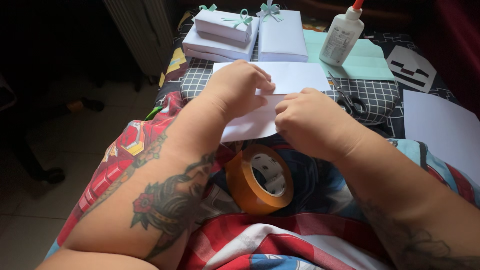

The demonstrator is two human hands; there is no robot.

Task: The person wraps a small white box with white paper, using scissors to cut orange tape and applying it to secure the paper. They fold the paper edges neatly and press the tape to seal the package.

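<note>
head view: both hands meet over a white sheet (255,122) lying on a patterned bedspread (125,165). the left hand (237,90) lies curled on top of the sheet, fingertips pressing down near a folded edge. the right hand (310,122) pinches the sheet's near edge between thumb and fingers, just beside the left. the sheet sits in the middle of the view, partly hidden under both hands, its far part flat on a checked cushion (380,95).

judging from how things lie, this piece is at an early fold: the paper is creased but not closed, and nothing can be seen inside it. behind it stand three finished parcels (250,35), wrapped in white and tied with pale green bows, so a good share of the wrapping looks done. a tape roll (260,180) lies untouched just below the hands, a glue bottle (342,35) stands upright on a green sheet (365,62), and scissors (347,97) lie closed near the right hand. another white sheet (440,127) waits at the right edge, unused.
</note>
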